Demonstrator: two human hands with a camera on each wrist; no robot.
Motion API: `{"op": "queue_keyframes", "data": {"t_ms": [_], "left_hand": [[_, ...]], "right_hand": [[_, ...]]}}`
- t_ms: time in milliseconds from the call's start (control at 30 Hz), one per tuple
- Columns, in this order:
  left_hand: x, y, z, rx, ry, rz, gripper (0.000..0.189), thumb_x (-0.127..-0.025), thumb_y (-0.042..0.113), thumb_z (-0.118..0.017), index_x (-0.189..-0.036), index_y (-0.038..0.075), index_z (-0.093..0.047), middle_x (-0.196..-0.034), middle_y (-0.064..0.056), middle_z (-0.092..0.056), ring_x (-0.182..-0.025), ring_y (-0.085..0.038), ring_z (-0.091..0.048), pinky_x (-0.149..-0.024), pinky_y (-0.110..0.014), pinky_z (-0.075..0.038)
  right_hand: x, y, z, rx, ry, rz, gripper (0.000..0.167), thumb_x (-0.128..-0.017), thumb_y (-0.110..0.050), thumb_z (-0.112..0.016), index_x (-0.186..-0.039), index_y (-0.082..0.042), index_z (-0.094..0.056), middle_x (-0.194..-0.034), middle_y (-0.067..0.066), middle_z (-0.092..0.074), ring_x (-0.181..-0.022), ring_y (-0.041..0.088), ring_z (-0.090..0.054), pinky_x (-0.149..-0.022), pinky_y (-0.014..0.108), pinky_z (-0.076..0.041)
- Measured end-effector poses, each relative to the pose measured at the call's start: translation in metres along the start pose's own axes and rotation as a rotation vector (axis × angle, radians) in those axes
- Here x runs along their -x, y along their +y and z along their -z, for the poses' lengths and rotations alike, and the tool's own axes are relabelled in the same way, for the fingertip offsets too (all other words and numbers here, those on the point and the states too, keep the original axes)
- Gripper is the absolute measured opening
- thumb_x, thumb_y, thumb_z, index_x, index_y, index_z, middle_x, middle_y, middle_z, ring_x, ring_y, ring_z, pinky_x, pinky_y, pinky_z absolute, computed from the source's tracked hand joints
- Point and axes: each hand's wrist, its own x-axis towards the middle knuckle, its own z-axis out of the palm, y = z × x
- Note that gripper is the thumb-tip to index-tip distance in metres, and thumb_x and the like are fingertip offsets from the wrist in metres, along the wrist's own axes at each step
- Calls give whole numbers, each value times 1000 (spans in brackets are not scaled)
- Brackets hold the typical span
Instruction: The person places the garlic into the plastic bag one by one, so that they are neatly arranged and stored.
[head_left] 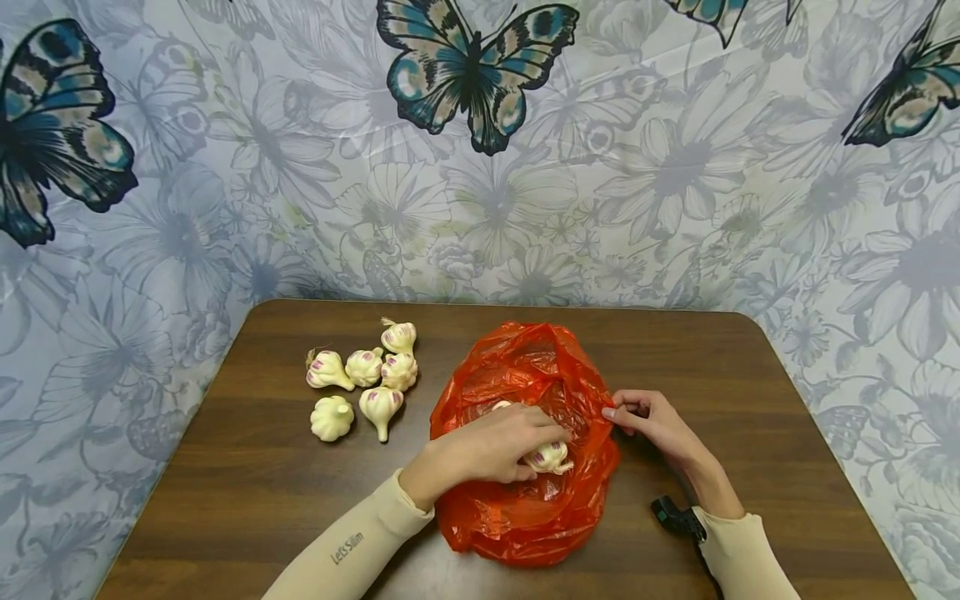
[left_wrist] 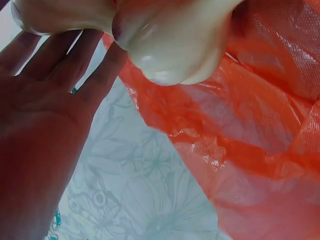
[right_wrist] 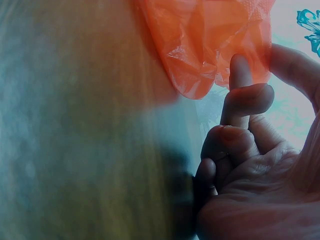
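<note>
text: "Let's", next word unclear | on: left sleeve

The bag is glossy, crinkled plastic — the garlic smooth, shiny.

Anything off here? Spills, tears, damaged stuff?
Nothing stands out. The red bag is crumpled, but no tear shows; the right hand pinches its edge. Six garlic bulbs lie loosely grouped on the table, no visible damage. The bag's underside is hidden.
</note>
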Motion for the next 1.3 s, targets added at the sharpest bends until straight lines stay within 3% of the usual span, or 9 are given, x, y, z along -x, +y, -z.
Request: {"op": "queue_keyframes", "data": {"t_ms": [267,633,1033,1300], "left_hand": [[-1,3,-4,-53,-50,-47,63,-91,26,-85,-148,20,-59,-145,6,-63,-139,-13,-54,-122,-34,-39],[-2,4,-9,-79,-89,-30,54,-93,25,-82,-143,23,-63,-142,8,-66,-138,-12,-57,-121,-35,-41],[0,2,2,-34,-55,-35,59,-95,36,-81,-147,21,-60,-146,5,-62,-140,-13,-53,-123,-31,-38],[3,-1,7,-2,-19,-52,55,-98,43,-75,-146,20,-61,-142,6,-64,-137,-12,-55,-121,-31,-40]], "right_hand": [[0,-3,1,7,14,-31,16,-104,-15,-66,-93,-3,-67,-70,3,-52,-63,27,-48,-58,34,-37],[-1,-2,1,10,-2,-36,17,-103,-17,-67,-89,-7,-68,-68,11,-51,-62,31,-46,-55,35,-36],[-3,-5,4,19,16,-32,17,-103,-15,-67,-92,-3,-67,-70,5,-52,-63,28,-47,-57,34,-37],[-2,-5,5,19,7,-32,17,-103,-15,-67,-89,-5,-66,-69,10,-51,-62,29,-46,-55,34,-36]]}}
